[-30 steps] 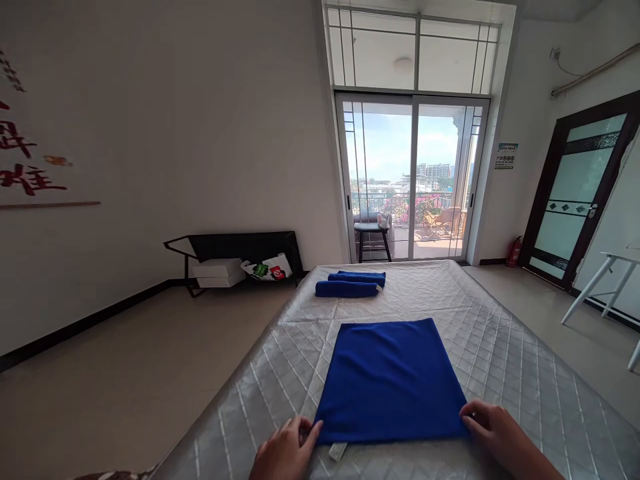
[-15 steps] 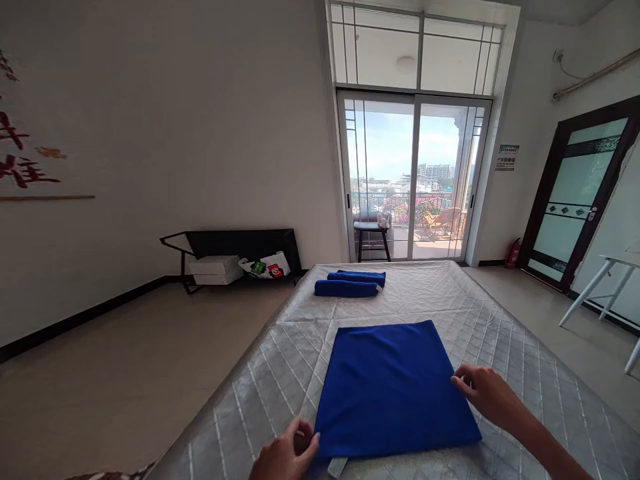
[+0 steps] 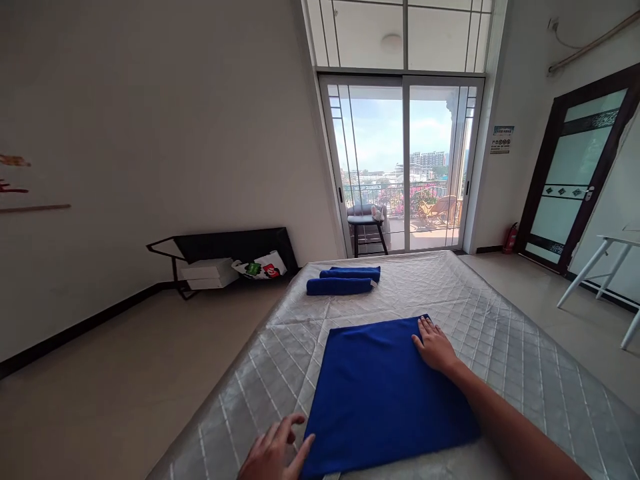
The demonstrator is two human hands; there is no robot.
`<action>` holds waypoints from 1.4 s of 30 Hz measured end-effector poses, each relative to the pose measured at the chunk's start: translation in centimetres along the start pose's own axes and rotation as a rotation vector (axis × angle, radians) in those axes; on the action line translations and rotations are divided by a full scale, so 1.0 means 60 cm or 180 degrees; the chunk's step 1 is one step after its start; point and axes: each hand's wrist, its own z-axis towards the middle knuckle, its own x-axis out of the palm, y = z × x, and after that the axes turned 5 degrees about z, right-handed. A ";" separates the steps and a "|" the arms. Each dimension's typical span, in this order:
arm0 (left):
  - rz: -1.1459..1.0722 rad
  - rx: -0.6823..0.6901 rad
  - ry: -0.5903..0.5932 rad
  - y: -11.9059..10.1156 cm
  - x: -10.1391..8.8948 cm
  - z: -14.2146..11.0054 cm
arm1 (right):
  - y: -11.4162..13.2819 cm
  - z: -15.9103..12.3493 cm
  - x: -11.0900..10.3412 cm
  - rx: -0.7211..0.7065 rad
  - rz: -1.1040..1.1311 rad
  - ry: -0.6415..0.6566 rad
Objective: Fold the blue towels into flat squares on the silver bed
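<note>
A blue cloth [image 3: 383,393] lies folded into a flat rectangle on the silver quilted mattress [image 3: 255,380]. My right hand [image 3: 436,345] rests flat on its far right corner, fingers stretched out. At the near left corner is my left hand [image 3: 277,450], thumb and fingers apart, with the thumb at the cloth's left edge. Part of a pale tag shows under the near edge. Farther off on the mattress lie two rolled blue cloths [image 3: 340,287], one behind the other; the front roll has a small white tag at its right end.
A black bench [image 3: 233,247] stands along the left wall, with white boxes [image 3: 209,273] and a printed bag [image 3: 263,267] on it. Beyond the mattress is a sliding glass door [image 3: 403,167]. White table legs [image 3: 585,273] and a fire extinguisher [image 3: 510,239] are at right.
My right hand has moved from the cloth's right edge to its far right corner and flattened. My left hand has opened wider near the left corner. The camera view has shifted.
</note>
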 end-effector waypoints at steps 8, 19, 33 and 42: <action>0.0391 0.2015 -0.0401 -0.271 0.049 0.116 | 0.001 0.002 0.002 0.0077 -0.0060 -0.0045; 0.0722 0.1681 -0.0310 -0.298 0.125 0.229 | -0.006 0.007 0.016 0.0003 -0.0100 -0.0163; 0.0981 0.0635 -0.0356 -0.067 0.053 0.272 | 0.000 0.007 0.007 0.0139 -0.0247 -0.0018; 0.1116 0.0683 -0.0691 -0.056 0.068 0.286 | 0.003 -0.011 -0.006 0.0157 -0.0345 0.0059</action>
